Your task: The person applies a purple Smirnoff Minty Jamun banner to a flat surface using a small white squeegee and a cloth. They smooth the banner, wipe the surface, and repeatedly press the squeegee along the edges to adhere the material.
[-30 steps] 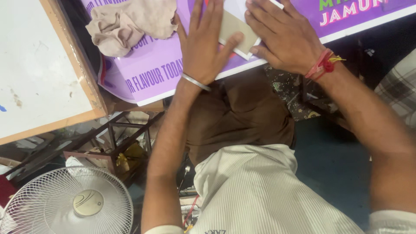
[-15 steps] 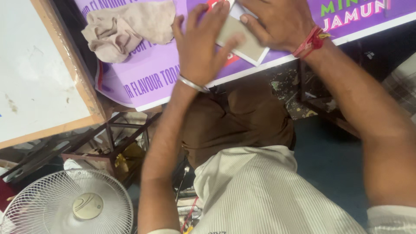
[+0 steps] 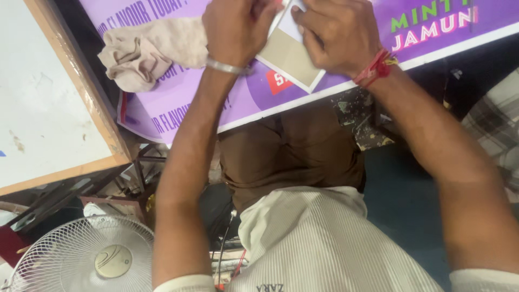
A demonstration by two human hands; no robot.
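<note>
Card (image 3: 289,59), flat, pale grey-beige with a white border, lies tilted on the purple printed banner (image 3: 227,103) that covers the surface, its lower corner near the banner's white front edge. Seen from the head camera, both my hands meet over the card's upper end. My left hand (image 3: 238,30), a silver bangle (image 3: 227,67) at its wrist, rests with curled fingers at the card's upper left edge; whether that grip actually pinches the card or only presses on it I cannot tell. My right hand (image 3: 338,35), a red thread band (image 3: 376,67) tied at the wrist, bends its fingers down onto the card's upper right corner, the grip closed on a white flap or sheet there, thumb tucked under. A crumpled beige cloth (image 3: 151,51) sits on the banner just beside my left hand, touching the wrist. To the left a white board with a wooden frame (image 3: 48,108) slopes away. Below the surface's edge show my brown trousers (image 3: 292,157) and pale striped shirt (image 3: 319,243), with a white fan (image 3: 86,257) on the floor at lower left
</note>
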